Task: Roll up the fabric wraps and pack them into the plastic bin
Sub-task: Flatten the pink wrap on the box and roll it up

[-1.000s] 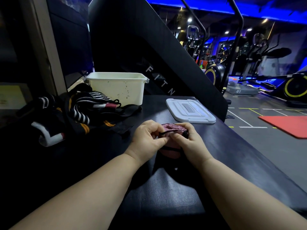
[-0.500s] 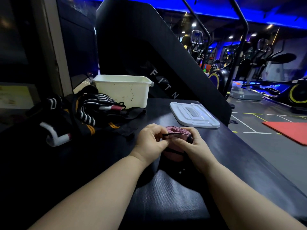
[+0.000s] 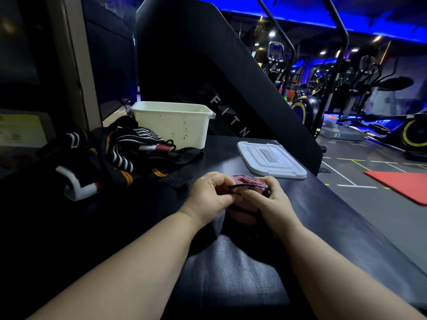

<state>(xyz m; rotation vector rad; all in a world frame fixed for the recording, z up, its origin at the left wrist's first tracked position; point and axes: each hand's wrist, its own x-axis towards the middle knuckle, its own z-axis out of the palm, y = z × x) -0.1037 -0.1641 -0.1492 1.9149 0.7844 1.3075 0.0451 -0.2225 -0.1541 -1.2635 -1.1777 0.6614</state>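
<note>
Pink wrap [image 3: 243,181] between both hands' fingers [image 3: 221,181].

At center frame the left hand [image 3: 208,195] and right hand [image 3: 271,203] cover most of the pink wrap [image 3: 242,180]; only its top edge and a lower patch show. The near wall of the bin [image 3: 173,127] hides its inside. The pile of wraps [image 3: 124,155] at left fades into darkness, so the wraps cannot be counted. The right edge cuts off the red mat [image 3: 403,185].
</note>
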